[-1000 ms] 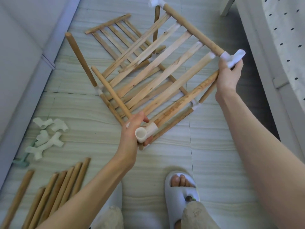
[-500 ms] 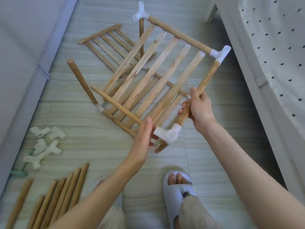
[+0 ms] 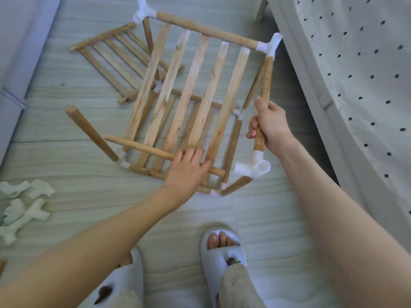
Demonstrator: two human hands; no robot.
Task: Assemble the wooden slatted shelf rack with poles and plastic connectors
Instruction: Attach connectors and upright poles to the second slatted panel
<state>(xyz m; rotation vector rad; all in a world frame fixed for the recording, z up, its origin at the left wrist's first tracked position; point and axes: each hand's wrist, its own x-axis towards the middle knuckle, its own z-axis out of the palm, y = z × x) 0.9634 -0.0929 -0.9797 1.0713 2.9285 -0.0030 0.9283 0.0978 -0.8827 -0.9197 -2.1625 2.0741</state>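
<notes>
The part-built rack (image 3: 193,90) is tilted above the tiled floor: a panel of several wooden slats framed by poles and white plastic connectors. My right hand (image 3: 268,124) grips its right side pole (image 3: 264,85) just above the near-right connector (image 3: 255,167), whose open socket faces me. My left hand (image 3: 189,172) lies flat with spread fingers on the near ends of the slats and the front pole (image 3: 142,148), which ends short of that connector. A lower slat tier shows beneath. One pole (image 3: 89,132) sticks out at the left.
A spare slat panel (image 3: 115,56) lies on the floor behind the rack. Loose white connectors (image 3: 24,203) lie at the left edge. A dotted white fabric surface (image 3: 360,74) runs along the right. My two slippered feet (image 3: 224,252) stand near the bottom.
The rack has turned and swung closer, so the slats run away from me. My left hand let go of the near connector and now rests flat on the slat ends. My right hand moved from the corner connector to the side pole.
</notes>
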